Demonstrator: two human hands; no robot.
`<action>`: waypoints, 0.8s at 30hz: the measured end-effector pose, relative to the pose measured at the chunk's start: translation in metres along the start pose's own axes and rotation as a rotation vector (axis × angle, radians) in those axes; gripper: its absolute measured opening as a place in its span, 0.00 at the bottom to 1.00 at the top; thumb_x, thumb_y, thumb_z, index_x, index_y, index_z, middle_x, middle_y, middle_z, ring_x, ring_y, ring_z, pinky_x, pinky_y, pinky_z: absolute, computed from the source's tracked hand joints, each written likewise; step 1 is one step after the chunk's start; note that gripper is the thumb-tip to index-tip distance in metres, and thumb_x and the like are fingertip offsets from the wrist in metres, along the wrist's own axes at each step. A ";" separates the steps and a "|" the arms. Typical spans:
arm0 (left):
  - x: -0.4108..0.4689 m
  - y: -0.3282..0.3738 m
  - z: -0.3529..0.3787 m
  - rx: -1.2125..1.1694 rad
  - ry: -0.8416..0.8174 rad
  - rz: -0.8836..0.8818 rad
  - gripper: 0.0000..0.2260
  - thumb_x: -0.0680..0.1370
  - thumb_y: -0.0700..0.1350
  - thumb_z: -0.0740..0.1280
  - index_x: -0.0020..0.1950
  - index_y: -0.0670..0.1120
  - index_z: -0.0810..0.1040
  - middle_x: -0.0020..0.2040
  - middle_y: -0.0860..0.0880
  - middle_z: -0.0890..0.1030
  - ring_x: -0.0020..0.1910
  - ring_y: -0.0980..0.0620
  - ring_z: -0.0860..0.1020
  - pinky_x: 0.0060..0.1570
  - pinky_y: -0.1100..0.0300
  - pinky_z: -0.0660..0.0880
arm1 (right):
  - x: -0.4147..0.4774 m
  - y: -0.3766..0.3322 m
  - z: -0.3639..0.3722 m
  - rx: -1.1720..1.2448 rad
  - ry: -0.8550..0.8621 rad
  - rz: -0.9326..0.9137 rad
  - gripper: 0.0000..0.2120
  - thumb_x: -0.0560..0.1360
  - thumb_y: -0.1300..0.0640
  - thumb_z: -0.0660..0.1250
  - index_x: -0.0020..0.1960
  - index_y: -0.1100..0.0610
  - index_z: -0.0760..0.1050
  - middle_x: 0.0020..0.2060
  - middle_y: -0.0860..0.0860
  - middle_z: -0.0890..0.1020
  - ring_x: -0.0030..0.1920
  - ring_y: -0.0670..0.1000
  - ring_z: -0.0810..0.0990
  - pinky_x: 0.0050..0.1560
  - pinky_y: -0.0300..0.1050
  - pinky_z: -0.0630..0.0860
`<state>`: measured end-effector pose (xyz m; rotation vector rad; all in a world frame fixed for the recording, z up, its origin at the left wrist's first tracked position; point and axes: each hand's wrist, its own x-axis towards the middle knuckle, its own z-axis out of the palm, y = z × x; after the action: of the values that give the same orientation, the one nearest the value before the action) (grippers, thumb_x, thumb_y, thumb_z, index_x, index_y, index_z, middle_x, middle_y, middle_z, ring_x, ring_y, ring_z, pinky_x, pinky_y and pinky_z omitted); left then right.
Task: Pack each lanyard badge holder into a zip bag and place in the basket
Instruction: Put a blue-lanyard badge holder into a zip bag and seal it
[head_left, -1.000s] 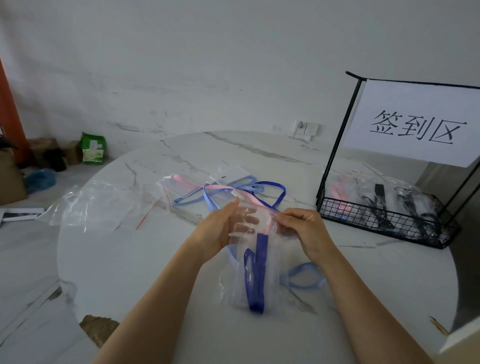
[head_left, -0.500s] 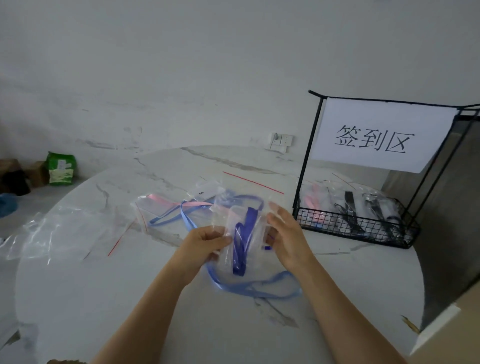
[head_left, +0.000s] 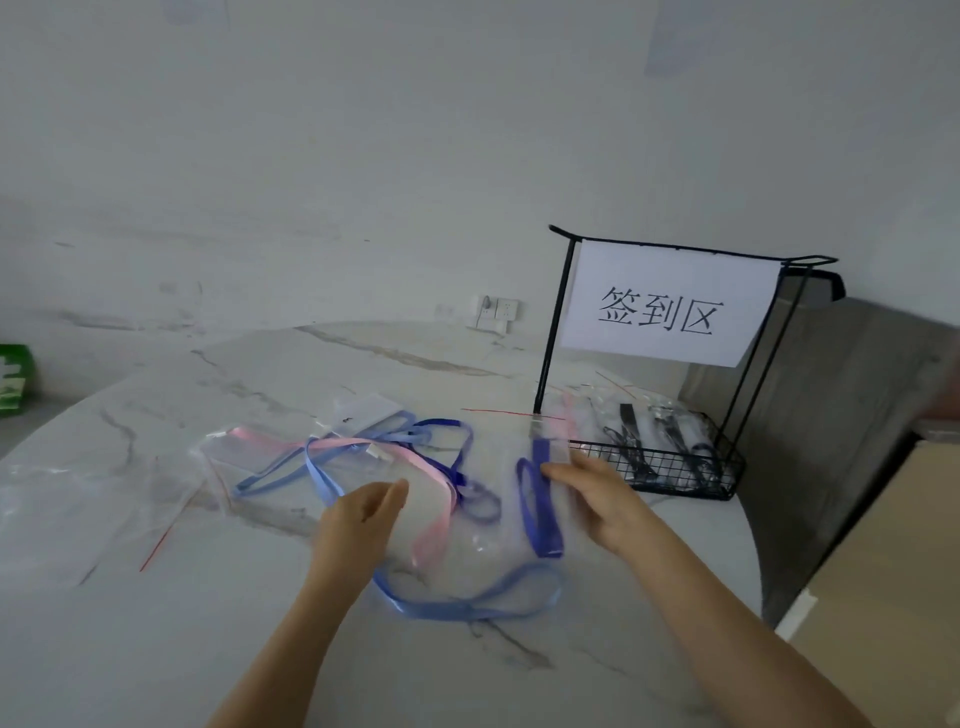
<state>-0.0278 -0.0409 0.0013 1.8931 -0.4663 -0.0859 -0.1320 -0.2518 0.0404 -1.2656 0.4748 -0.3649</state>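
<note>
Right hand (head_left: 602, 504) has the bag (head_left: 553, 452), pinching its right edge with the fingers reaching out to the left, though blur smears the exact grip. The clear bag hangs upright above the table (head_left: 208, 623), dark-blue lanyard (head_left: 540, 514) looped inside it. It sits just left of the basket (head_left: 670, 470), outside the wire. Left hand (head_left: 358, 519) hovers over the table with relaxed fingers, thumb apart, nothing in it. Between the hands, a pink lanyard (head_left: 431, 525) trails across the marble, and a light-blue lanyard (head_left: 467, 608) curls below it. Empty bags (head_left: 78, 499) lie far left. Packed bags (head_left: 634, 431) rest in the basket, under a white sign (head_left: 660, 312).
</note>
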 end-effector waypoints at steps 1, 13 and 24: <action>0.000 -0.003 0.003 0.147 -0.002 0.046 0.13 0.76 0.53 0.61 0.34 0.50 0.73 0.37 0.48 0.78 0.41 0.47 0.75 0.40 0.57 0.68 | 0.001 -0.009 -0.016 -0.037 0.065 0.004 0.07 0.73 0.71 0.63 0.42 0.61 0.75 0.29 0.51 0.82 0.28 0.47 0.80 0.30 0.37 0.76; -0.002 -0.015 0.016 0.781 -0.239 0.296 0.27 0.74 0.59 0.45 0.60 0.52 0.77 0.62 0.55 0.74 0.63 0.53 0.67 0.59 0.61 0.64 | 0.043 -0.104 -0.136 -0.379 0.671 -0.169 0.15 0.75 0.66 0.64 0.62 0.65 0.72 0.55 0.62 0.78 0.44 0.56 0.79 0.44 0.47 0.76; -0.002 -0.011 0.018 0.843 -0.250 0.332 0.25 0.76 0.58 0.45 0.63 0.53 0.74 0.64 0.57 0.70 0.66 0.55 0.64 0.60 0.63 0.60 | 0.081 -0.102 -0.138 -0.885 0.817 -0.127 0.23 0.76 0.71 0.51 0.70 0.62 0.62 0.61 0.63 0.73 0.44 0.58 0.74 0.41 0.47 0.70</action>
<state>-0.0319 -0.0525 -0.0153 2.6000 -1.1088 0.1165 -0.1366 -0.4333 0.0965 -1.9860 1.3542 -0.8434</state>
